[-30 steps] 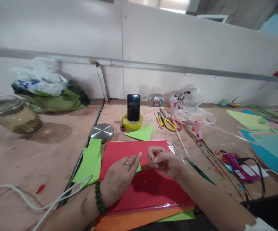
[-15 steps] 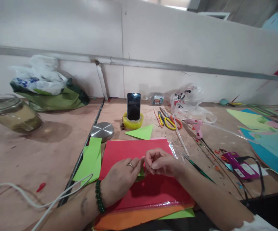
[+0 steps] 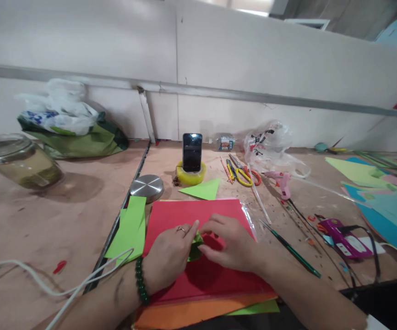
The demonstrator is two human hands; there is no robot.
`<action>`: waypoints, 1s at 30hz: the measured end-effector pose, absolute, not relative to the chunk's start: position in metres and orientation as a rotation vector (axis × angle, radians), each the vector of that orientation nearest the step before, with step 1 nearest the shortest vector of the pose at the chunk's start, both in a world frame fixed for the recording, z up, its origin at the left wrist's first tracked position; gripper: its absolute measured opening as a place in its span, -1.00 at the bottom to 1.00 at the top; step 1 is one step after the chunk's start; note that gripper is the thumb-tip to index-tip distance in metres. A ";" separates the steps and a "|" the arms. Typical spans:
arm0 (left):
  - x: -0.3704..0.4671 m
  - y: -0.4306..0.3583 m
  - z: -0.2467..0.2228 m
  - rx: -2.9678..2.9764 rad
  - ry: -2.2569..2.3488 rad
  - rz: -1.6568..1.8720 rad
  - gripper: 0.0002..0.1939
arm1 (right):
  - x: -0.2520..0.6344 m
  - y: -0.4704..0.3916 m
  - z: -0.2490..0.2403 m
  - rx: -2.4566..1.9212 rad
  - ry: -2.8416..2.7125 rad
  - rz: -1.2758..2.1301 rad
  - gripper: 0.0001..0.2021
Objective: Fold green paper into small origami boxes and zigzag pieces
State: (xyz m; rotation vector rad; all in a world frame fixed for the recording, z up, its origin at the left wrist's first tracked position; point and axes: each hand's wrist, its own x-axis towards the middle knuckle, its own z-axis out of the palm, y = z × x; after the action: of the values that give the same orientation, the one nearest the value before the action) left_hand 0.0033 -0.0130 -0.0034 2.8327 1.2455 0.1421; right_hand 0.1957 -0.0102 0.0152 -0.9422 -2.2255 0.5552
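Note:
Between my hands, a small curled green paper piece [image 3: 195,250] shows above the red paper [image 3: 219,279]. My left hand [image 3: 171,254], with a ring and a green bead bracelet at its wrist, has its fingers closed on the green piece from the left. My right hand [image 3: 231,240] is at the right side of the piece, thumb and fingers apart, its fingertips near or touching the paper's edge. The red sheets lie in a clear sleeve over orange paper [image 3: 184,314].
Green sheets [image 3: 131,233], a metal lid [image 3: 146,188], a phone [image 3: 192,153] on a yellow holder, scissors [image 3: 244,176], green tweezers [image 3: 290,250], a pink glue gun [image 3: 283,183], a purple device [image 3: 344,238] and a glass jar [image 3: 19,162] surround the work. A white cable [image 3: 78,288] crosses my left forearm.
My right hand has opened its fingers and moved slightly down beside the green piece, which now shows more clearly as a curl. The left hand has stayed nearly in place.

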 end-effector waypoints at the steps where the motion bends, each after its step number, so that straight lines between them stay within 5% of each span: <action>1: 0.004 -0.013 -0.001 2.819 1.251 0.152 -0.43 | 0.194 -0.011 0.013 -0.927 -2.292 0.350 -0.97; 6: 0.007 -0.016 0.006 2.768 1.214 0.164 -0.56 | 0.186 -0.016 0.003 -0.874 -2.414 -0.193 -0.84; 12: 0.007 -0.017 0.006 2.574 1.173 0.271 -0.58 | 0.182 -0.021 0.004 -0.855 -2.402 -0.268 -0.78; 19: -0.005 -0.008 0.001 1.855 0.949 0.715 0.06 | 0.196 -0.004 0.004 -1.249 -2.058 0.533 -0.85; 25: 0.003 -0.002 -0.001 1.826 1.028 0.719 -0.52 | 0.197 -0.005 0.008 -1.194 -2.043 0.546 -0.88; 30: 0.006 -0.003 -0.006 1.865 1.111 0.758 -0.66 | 0.192 -0.013 0.012 -0.909 -2.209 0.321 -0.86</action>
State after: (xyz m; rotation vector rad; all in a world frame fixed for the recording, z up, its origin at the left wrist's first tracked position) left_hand 0.0060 -0.0026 -0.0061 1.8646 1.1107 0.7585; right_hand 0.1921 -0.0133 0.0117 -0.9093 -2.2090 0.3207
